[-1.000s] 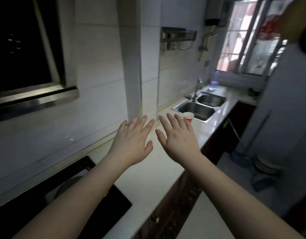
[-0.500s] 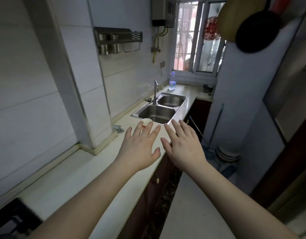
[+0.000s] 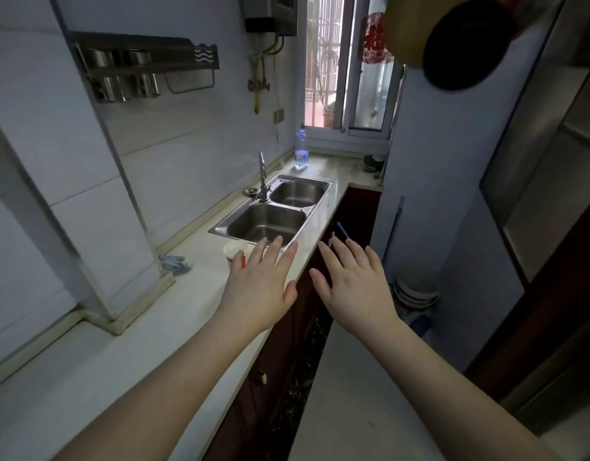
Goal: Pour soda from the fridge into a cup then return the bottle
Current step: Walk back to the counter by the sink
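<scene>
Nothing of the task appears done. Both the left hand [image 3: 260, 287] and right hand [image 3: 357, 291] are held out flat with fingers straight and spread, holding nothing. The cup [image 3: 235, 256] stands on the counter [image 3: 87, 377] near its front edge, just before the sink [image 3: 270, 221]. No soda bottle is held, and whether the cup is filled cannot be told; fetching, pouring and returning seem left.

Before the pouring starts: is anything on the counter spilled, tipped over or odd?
Nothing stands out. The cup stands upright on the counter before the sink, with no spill visible. Both hands, left and right, are empty.
</scene>
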`<control>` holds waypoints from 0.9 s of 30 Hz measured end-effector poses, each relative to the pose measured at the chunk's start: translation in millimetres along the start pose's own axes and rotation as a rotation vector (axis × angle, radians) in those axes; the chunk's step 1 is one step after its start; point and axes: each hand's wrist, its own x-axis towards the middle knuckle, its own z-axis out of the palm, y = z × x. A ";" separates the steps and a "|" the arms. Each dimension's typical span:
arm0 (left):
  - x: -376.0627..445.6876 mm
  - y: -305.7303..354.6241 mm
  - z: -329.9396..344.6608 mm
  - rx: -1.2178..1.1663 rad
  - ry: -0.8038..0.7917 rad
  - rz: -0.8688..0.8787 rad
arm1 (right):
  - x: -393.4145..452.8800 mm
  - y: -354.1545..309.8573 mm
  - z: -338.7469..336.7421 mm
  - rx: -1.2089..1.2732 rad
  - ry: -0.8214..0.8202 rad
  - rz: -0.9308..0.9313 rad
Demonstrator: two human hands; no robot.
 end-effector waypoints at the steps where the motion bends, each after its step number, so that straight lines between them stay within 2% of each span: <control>1: 8.6 -2.8 5.7 -0.005 -0.011 -0.002 | 7.1 2.7 7.1 -0.002 -0.002 0.010; 8: 70.0 -38.8 52.5 -0.067 -0.040 0.005 | 58.4 8.7 61.3 -0.025 -0.036 -0.009; 15: 128.6 -77.2 99.2 -0.126 -0.061 -0.059 | 117.6 11.6 98.0 -0.036 -0.128 0.019; 27: 220.8 -68.3 158.8 -0.131 -0.107 -0.137 | 200.1 65.8 168.6 0.034 -0.214 -0.062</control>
